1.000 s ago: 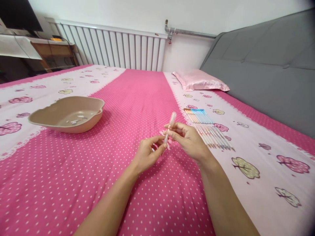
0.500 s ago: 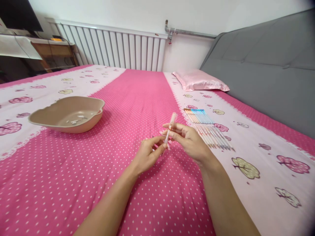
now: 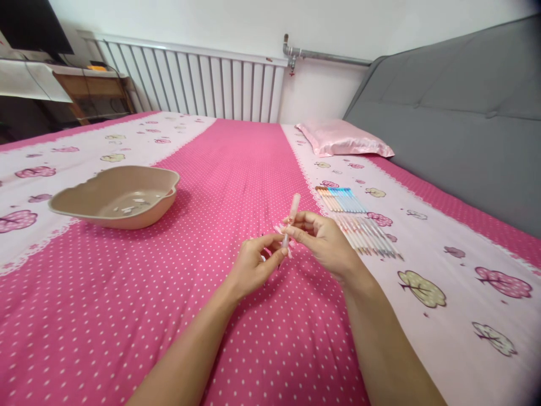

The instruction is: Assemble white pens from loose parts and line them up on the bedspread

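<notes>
A pale pink, translucent pen (image 3: 295,207) stands tilted between my two hands, above the dotted pink bedspread. My left hand (image 3: 256,259) is closed, its thumb and fingertips pinching the pen's lower end. On the other side, my right hand (image 3: 323,239) grips the pen around its middle with thumb and fingers. Some small whitish and dark bits show by the left fingers, too small to name. To the right of my hands lie rows of pens: a blue and orange row (image 3: 344,200) and a paler pink, white and grey row (image 3: 367,235).
A beige plastic basin (image 3: 114,194) with several white scraps inside sits on the bed at left. A pink pillow (image 3: 342,138) lies by the grey headboard (image 3: 456,101). Behind the bed are a white radiator (image 3: 190,79) and a desk (image 3: 91,87) with a monitor (image 3: 34,28).
My right thumb and fingers have slid slightly down and left along the pen, closer to my left fingertips. Little else has moved.
</notes>
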`<state>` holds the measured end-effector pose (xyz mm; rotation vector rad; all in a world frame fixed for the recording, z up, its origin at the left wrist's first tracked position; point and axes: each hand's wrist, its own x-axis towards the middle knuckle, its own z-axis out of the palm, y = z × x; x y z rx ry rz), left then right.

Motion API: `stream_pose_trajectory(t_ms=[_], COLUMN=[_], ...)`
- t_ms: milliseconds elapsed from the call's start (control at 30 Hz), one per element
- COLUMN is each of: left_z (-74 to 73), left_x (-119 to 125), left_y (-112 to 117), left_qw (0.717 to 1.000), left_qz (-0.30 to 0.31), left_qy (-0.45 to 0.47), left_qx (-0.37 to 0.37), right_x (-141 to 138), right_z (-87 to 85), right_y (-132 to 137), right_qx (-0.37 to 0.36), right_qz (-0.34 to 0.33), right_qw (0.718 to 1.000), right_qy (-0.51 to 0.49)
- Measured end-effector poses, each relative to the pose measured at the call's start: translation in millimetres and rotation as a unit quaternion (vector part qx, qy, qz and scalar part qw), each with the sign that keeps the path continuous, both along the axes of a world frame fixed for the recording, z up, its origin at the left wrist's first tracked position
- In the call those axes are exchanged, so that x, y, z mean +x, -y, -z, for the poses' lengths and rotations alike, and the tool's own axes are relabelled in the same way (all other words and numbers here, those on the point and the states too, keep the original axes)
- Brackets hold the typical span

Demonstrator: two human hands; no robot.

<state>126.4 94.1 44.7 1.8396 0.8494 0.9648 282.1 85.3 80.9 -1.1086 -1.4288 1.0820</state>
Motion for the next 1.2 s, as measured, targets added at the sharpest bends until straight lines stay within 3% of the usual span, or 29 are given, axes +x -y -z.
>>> stream_pose_trajectory(t_ms=[567,667,867,1200], left_z=[2.6,0.5,0.0,-2.9], left_x=[-0.2,-1.1,-2.7,-1.9], left_y=[-1.2,-0.6,-0.7,0.4], left_qw=[1.0,1.0,1.0,1.0], left_qz=[0.0,-0.001,0.017,0.023], left_qy=[0.004,0.005,0.014,0.004], left_qx=[0.011,0.0,-0.013,-0.006], right_x=[-1.5,-2.3,-0.5,-0.8], right_z=[4.6,4.2,-3.1,-5.1], right_y=[-1.2,-0.8,3.3,5.0], right_qx=[0.039,0.02,-0.015,-0.052], right_qz=[0.074,0.065,-0.015,-0.023], right_qw=[0.992,0.995,0.998,0.996], right_qy=[0.097,0.067,-0.056,-0.076])
